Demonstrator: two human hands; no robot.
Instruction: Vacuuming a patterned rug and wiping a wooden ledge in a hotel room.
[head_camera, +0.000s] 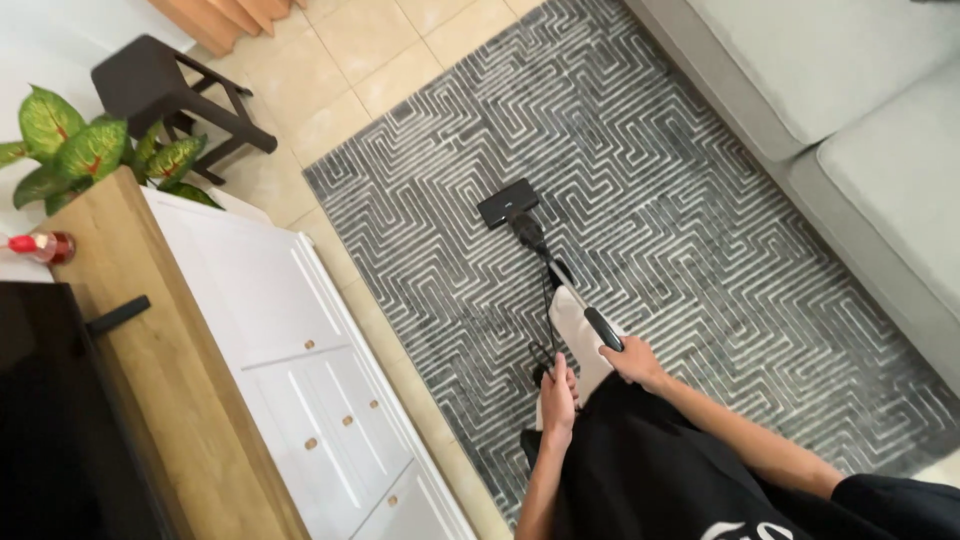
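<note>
Gripping vacuum handle (603, 329) in right hand (635, 360), cord (545, 350) pinched in left hand (556, 395), with cleaner head (508, 203) mid-rug (700, 250), far and right stretches seemingly left.

1. Bright, even daylight; brightest at upper left, nearly blown out.
2. Soft shadow beneath the stool (170, 95).
3. Sharp on the rug (680, 230); tilted view, lines slanting toward edges.

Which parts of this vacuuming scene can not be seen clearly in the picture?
- Left hand, head view: whether it grips the cord, too small.
- Vacuum cleaner lower body: behind the black clothing.
- Sofa: cut by the right edge.
- Screen: cut by the left edge.
</note>
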